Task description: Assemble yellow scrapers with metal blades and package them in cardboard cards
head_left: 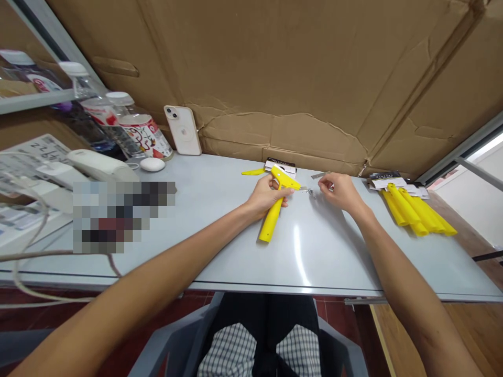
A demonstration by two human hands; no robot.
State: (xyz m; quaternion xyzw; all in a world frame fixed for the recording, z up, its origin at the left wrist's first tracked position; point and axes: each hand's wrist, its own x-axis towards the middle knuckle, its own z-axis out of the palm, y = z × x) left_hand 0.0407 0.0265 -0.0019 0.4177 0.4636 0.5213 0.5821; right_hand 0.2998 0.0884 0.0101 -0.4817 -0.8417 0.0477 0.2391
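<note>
My left hand (264, 198) is closed round a yellow plastic tool handle (271, 222) with an angled head. Its long hollow-looking grip points down toward the table's front edge. A small grey metal piece shows at the right tip of the head. Beside that tip lies a little heap of small screws (310, 192) on the table. My right hand (336, 189) hovers just right of the screws, thumb and fingers pinched together; whatever is between them is too small to make out. Behind the hands are a flat metal blade (320, 175) and a thin yellow plastic part (253, 172).
Several yellow handles (412, 209) with cards lie at the right. A black-and-white card (281, 167) sits behind my left hand. A phone (183, 131) leans on the cardboard wall (275, 78). Bottles (145, 133), a white oval object (152, 164) and cables (29, 243) occupy the left.
</note>
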